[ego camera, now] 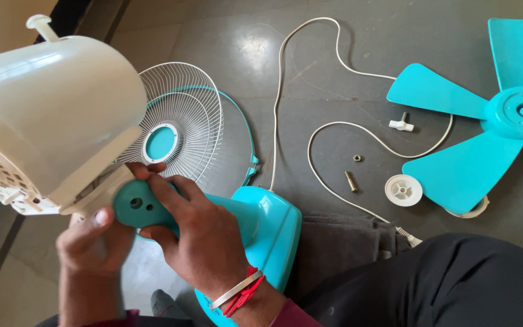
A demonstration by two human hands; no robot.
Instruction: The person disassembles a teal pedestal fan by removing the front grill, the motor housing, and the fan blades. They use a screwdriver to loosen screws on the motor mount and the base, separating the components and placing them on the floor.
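Head view, hands: right hand [204, 239] wrapped around the turquoise neck [152, 209] of a table fan stand, fingers curled narrow over its round end; left hand [89, 242] beneath and behind that neck, thumb up against the end face, other fingers hidden, so grip there not readable.
Head view, held part: neck tilted up toward the cream motor housing [55, 115], which fills the upper left corner; placed so, seemingly, to bring the neck's holed end against the housing's underside bracket.
Head view, stand base: turquoise base [273, 236] resting on the floor [237, 54] near the bottom edge, propped beside a dark-trousered knee.
Head view, laid-out parts: white wire grille [183, 121] with turquoise rim flat on the floor behind the hands; turquoise blade [491, 133] at the right edge; white cord [310, 91] looping across the middle; small white knob [401, 125], brass nut [357, 158], brass bolt [351, 181] and white ribbed cap [403, 190] spread between cord and blade, well apart, easy to pick out singly.
Hidden or cut off: joint between neck and housing covered by fingers; blade clipped by the right edge; housing front out of frame; a ring under the blade's lower tip only partly visible, possibly tape.
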